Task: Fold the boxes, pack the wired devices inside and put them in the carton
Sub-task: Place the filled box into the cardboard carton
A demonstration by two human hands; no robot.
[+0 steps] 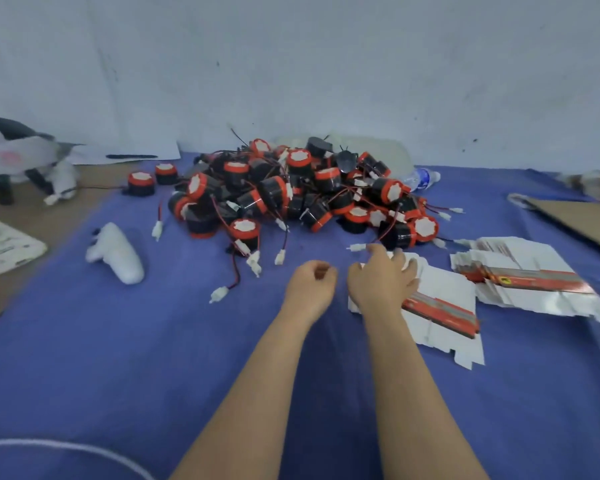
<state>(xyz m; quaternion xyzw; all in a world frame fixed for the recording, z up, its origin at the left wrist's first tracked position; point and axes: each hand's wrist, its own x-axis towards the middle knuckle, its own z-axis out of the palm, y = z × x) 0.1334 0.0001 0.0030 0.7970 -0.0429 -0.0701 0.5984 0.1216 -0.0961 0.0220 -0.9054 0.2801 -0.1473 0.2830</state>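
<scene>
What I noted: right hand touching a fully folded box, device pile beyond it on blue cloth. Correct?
No: the head view shows the box under the right hand is a flat, unfolded blank. The device pile does lie beyond it on blue cloth.

A big pile of wired devices (291, 192), black and red with white plugs on thin wires, sits on a blue cloth (153, 341). The right grip (383, 275) rests with spread fingers on a stack of flat boxes (440, 306), white with a red stripe. The left grip (310, 282) is just beside it, fingers curled in, holding nothing. A second stack (534, 282) lies further right, near a brown carton (582, 220).
</scene>
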